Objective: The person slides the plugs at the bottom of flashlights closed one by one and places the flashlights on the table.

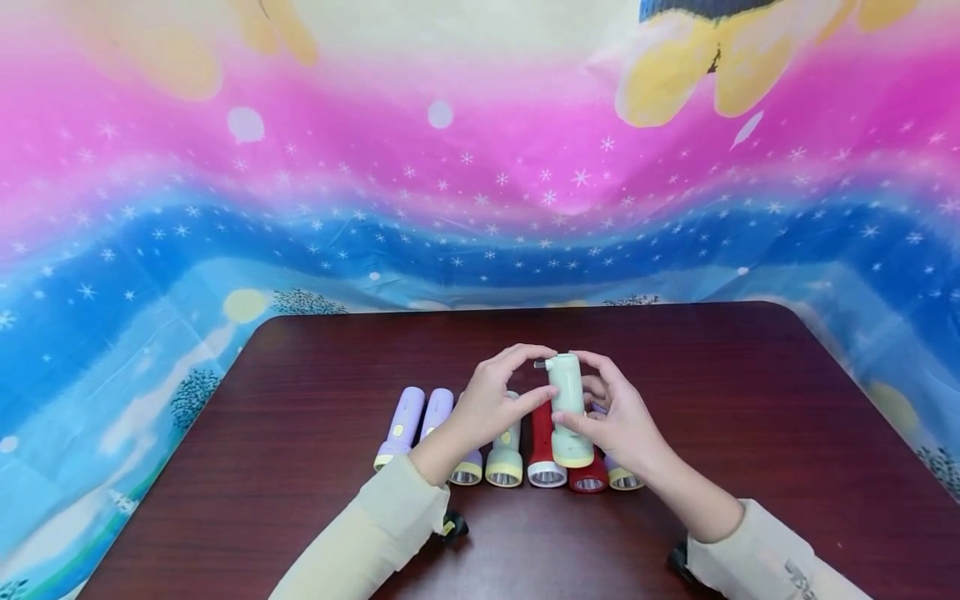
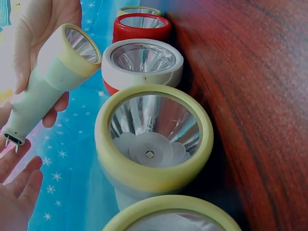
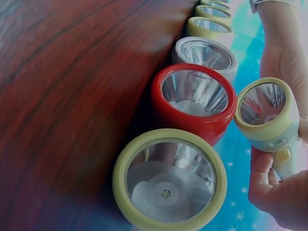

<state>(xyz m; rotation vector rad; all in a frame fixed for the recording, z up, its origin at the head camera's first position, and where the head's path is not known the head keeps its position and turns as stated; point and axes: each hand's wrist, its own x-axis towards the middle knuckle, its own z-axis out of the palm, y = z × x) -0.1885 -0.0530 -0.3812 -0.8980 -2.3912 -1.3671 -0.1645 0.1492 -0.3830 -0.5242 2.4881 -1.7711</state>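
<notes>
A pale green flashlight (image 1: 567,387) with a yellow rim is held up over the row, its lamp end towards the near side. My right hand (image 1: 626,425) grips its body from the right, thumb across the front. At the tail end, my left hand (image 1: 491,400) holds it between thumb and forefinger. Two metal plug prongs (image 2: 13,142) stick out of the tail beside the left fingertips. In the right wrist view, a yellow button (image 3: 283,154) shows on the flashlight's side.
Below the hands, several flashlights lie side by side on the dark wooden table (image 1: 300,433): purple ones (image 1: 406,417) at left, a green one (image 1: 505,467), a red one with a white head (image 1: 542,446), a red one (image 1: 588,477) and a yellow-rimmed one (image 1: 624,479). A patterned cloth (image 1: 480,167) hangs behind.
</notes>
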